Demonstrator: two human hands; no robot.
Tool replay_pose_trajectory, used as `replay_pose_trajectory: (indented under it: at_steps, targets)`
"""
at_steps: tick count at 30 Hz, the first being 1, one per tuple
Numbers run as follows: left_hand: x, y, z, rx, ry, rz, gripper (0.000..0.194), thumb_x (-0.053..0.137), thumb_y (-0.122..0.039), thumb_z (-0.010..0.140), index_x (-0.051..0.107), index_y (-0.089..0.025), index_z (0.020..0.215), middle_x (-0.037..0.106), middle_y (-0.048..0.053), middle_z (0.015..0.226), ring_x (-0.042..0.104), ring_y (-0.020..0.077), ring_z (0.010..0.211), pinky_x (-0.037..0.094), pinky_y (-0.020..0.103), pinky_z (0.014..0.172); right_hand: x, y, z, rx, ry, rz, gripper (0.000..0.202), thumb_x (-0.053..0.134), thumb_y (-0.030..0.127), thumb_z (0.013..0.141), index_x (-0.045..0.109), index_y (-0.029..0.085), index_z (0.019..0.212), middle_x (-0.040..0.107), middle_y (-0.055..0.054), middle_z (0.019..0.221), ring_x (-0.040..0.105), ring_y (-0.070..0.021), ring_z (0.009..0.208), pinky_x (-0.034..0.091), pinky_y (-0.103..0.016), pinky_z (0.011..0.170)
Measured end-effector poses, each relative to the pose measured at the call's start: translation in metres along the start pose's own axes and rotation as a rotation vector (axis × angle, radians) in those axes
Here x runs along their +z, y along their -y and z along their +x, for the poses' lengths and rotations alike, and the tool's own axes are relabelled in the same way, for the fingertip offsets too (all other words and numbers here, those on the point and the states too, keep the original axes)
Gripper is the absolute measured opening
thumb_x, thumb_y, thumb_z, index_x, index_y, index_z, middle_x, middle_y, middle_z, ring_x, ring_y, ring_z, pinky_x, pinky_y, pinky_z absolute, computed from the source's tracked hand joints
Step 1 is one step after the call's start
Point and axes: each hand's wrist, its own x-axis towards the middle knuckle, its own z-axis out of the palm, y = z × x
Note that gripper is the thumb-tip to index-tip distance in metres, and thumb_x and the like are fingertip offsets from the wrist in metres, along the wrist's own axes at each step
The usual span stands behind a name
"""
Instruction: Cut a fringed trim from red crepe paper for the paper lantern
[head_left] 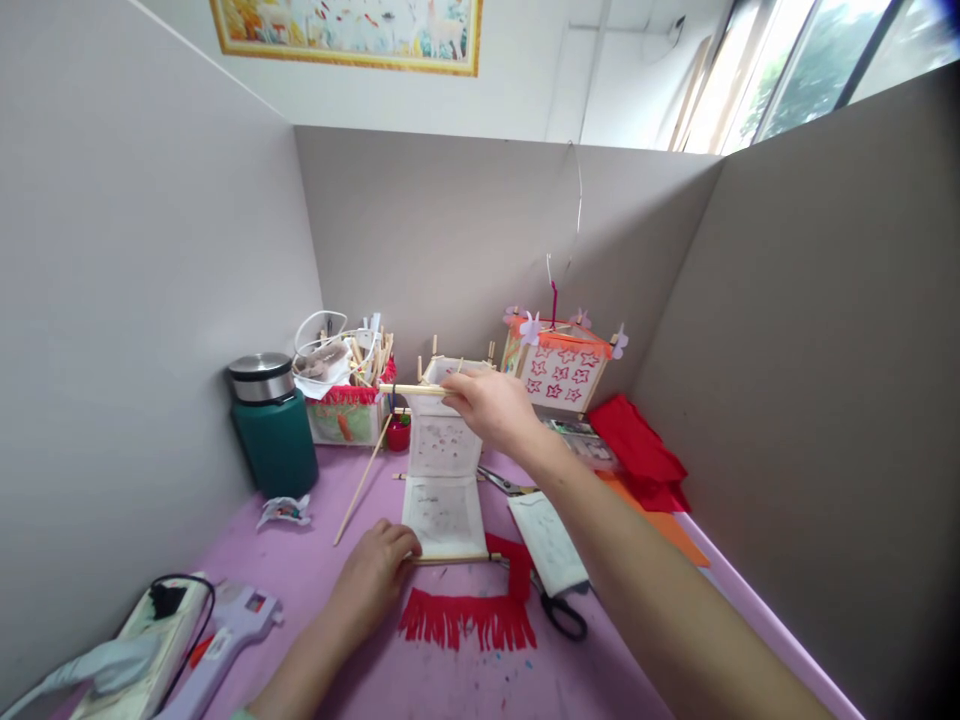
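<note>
A strip of white cloth or paper panels (pixel 446 512) with faint drawings and thin wooden sticks across it runs away from me in the middle of the table. My right hand (pixel 491 405) is raised over its far part, fingers closed on a light wooden stick (pixel 412 390) that points left. At the near left corner my left hand (pixel 382 560) has its fingers closed on the end of the bottom stick (pixel 457 559). In front lies a red fringe (pixel 469 620). Scissors with black handles (pixel 564 618) lie to its right, partly under a white drawn panel (pixel 550 545).
On the left stand a green thermos (pixel 275 430), a power strip (pixel 146 640) and a lilac glue gun (pixel 229 630). A box of sticks (pixel 345 420) and a finished-looking lantern (pixel 562 370) are at the back. Red cloth (pixel 637 450) lies right. Grey partitions (pixel 480 220) enclose the table.
</note>
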Motion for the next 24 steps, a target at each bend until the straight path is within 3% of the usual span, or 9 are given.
replay_pose_trajectory:
  at_steps: [5,8,13,16,19,24]
  targets:
    - [-0.006,-0.002,0.002,-0.002,0.034,0.033,0.019,0.050,-0.015,0.080,0.068,-0.021,0.086,0.068,0.008,0.094,0.056,0.0222,0.091,0.041,0.033,0.080,0.003,-0.003,-0.002,0.001,-0.002,-0.004,0.019,0.053,0.034,0.088,0.065,0.028,0.102,0.069,-0.001,0.096,0.061,-0.0190,0.090,0.037,-0.026,0.066]
    - [-0.020,0.002,0.010,-0.064,-0.084,-0.048,0.021,0.050,-0.022,0.081,0.067,-0.020,0.092,0.067,0.008,0.103,0.058,0.0216,0.097,0.042,0.033,0.086,0.003,-0.007,0.003,0.010,-0.009,-0.010,0.017,0.055,0.034,0.087,0.065,0.026,0.098,0.069,-0.002,0.094,0.061,-0.0188,0.086,0.036,-0.026,0.064]
    - [-0.063,0.006,0.039,-0.258,-0.367,-0.079,0.029,0.044,-0.035,0.084,0.065,-0.020,0.099,0.070,0.004,0.097,0.064,0.0164,0.081,0.048,0.026,0.076,0.005,-0.017,0.020,0.018,-0.022,0.001,0.015,0.057,0.033,0.086,0.066,0.025,0.095,0.070,-0.003,0.093,0.060,-0.0194,0.087,0.036,-0.027,0.065]
    - [-0.080,0.013,0.057,-0.389,-0.364,0.058,0.031,0.041,-0.035,0.086,0.063,-0.021,0.104,0.070,0.004,0.102,0.065,0.0162,0.087,0.046,0.024,0.079,0.007,-0.022,0.028,0.025,-0.041,0.009,0.017,0.059,0.031,0.085,0.065,0.024,0.099,0.070,-0.004,0.095,0.058,-0.0206,0.090,0.036,-0.028,0.068]
    - [-0.074,0.027,0.068,-0.500,-0.288,0.164,0.029,0.046,-0.028,0.082,0.064,-0.018,0.103,0.068,0.012,0.107,0.064,0.0235,0.094,0.045,0.030,0.080,0.010,-0.024,0.028,0.010,-0.052,0.022,0.018,0.061,0.034,0.084,0.065,0.024,0.099,0.069,-0.003,0.095,0.058,-0.0203,0.089,0.036,-0.028,0.070]
    - [-0.042,0.048,0.072,-0.665,-0.164,0.277,0.026,0.046,-0.019,0.080,0.063,-0.013,0.097,0.070,0.020,0.096,0.066,0.0301,0.088,0.044,0.033,0.067,0.013,-0.025,0.022,-0.047,-0.061,0.041,0.017,0.059,0.038,0.086,0.066,0.024,0.095,0.068,-0.002,0.092,0.056,-0.0184,0.089,0.034,-0.028,0.072]
